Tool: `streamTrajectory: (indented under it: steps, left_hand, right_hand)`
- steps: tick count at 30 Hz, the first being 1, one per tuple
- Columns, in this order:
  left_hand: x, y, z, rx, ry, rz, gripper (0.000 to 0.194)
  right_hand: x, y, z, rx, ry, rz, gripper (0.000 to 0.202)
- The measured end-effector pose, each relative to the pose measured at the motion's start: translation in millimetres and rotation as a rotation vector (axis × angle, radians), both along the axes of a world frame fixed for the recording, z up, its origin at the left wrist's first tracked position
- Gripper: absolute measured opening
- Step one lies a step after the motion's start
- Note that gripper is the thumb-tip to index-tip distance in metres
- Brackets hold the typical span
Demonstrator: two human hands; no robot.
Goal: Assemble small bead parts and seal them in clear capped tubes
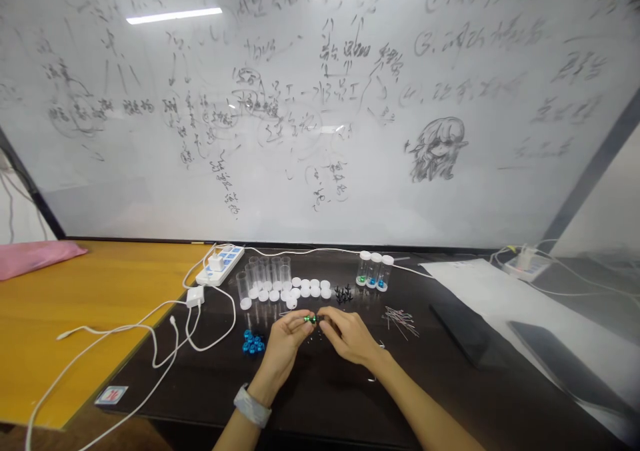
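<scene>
Between the thumb and fingers of my left hand [283,344] is a small shiny green metal part [310,319]. My right hand [350,334] pinches at its right end, where something small and dark shows; the fingertips hide what it is. Beyond my hands lie several white round caps [315,284] and a group of small black branched parts [343,294]. Several shiny blue parts [253,342] are clustered left of my left wrist. Tiny specks are scattered on the table below my fingers.
Clear tubes [243,286] stand at the back left. Three capped tubes [371,271] at the back right hold green and blue parts. Thin wire pieces [400,321], a black phone-like slab [465,334], a power strip [225,264] and white cables surround the dark table [200,384].
</scene>
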State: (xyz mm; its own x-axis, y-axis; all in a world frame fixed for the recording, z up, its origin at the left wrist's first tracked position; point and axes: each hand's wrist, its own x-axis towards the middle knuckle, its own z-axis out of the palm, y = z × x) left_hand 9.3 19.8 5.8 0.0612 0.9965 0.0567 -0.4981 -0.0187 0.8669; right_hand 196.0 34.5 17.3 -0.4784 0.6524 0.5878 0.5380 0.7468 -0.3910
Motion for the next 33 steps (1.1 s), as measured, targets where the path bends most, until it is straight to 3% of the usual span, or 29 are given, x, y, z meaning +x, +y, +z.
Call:
streamTrajectory:
  steps: [33]
  left_hand:
    - [-1.2, 1.7, -4.2, 0.012, 0.039, -0.002, 0.037]
  right_hand:
    - [-1.1, 0.0, -0.6, -0.013, -0.014, 0.012, 0.015]
